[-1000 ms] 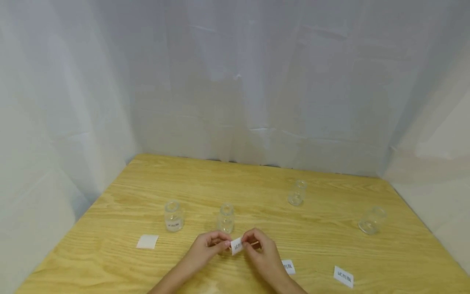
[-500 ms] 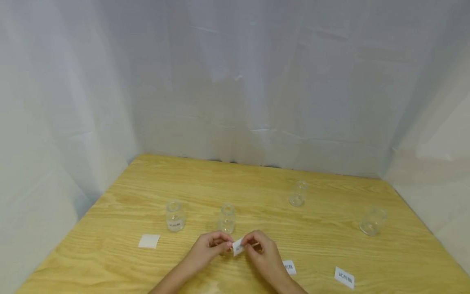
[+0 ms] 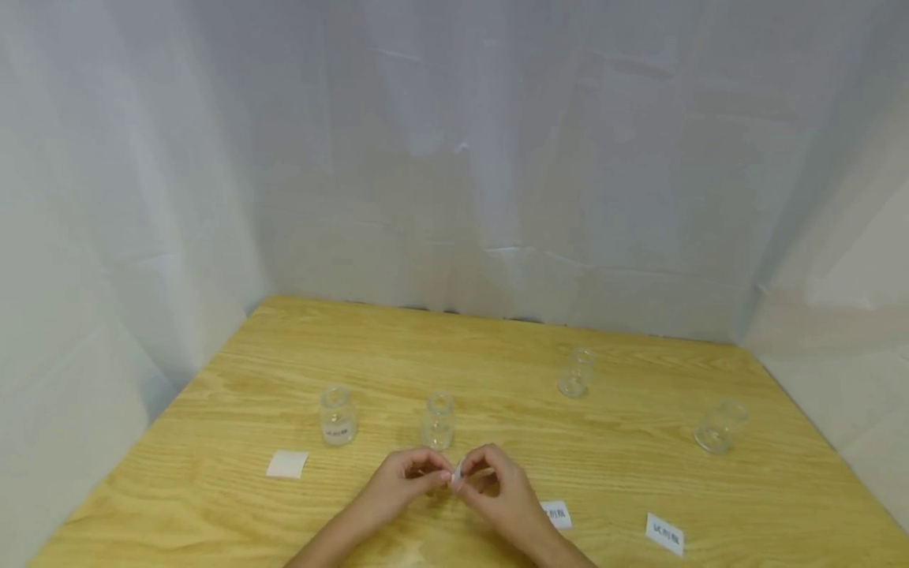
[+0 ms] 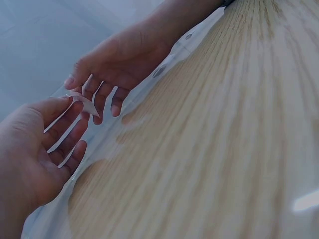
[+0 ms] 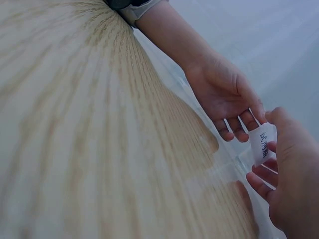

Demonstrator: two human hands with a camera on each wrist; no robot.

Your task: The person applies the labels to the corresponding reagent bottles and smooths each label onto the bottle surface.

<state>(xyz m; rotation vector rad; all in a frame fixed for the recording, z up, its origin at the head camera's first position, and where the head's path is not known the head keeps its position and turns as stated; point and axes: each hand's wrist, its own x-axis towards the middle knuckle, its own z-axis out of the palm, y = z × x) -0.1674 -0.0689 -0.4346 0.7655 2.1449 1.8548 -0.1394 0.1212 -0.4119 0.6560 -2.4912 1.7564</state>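
Note:
In the head view my left hand [image 3: 401, 481] and right hand [image 3: 497, 489] meet over the front of the table. Between the fingertips is a small white paper label [image 3: 457, 472], seen nearly edge-on there. My left thumb and index finger pinch one edge of it. My right thumb and index finger hold the label near its other edge. The right wrist view shows black printed characters on the label [image 5: 261, 144]; in the left wrist view it is curved [image 4: 85, 105]. Just beyond the hands stands a clear glass bottle [image 3: 438, 422].
A bottle bearing a printed label [image 3: 337, 418] stands on the left, behind a blank white square [image 3: 287, 464]. Two more glass bottles stand at the back right [image 3: 576, 374] and far right [image 3: 720, 427]. Printed labels lie right of my hands [image 3: 557, 514] and farther right [image 3: 665, 534].
The label has turned from showing its print to nearly edge-on in the head view. My right fingertips have shifted slightly left, closer to my left fingertips. The bottles stay where they were.

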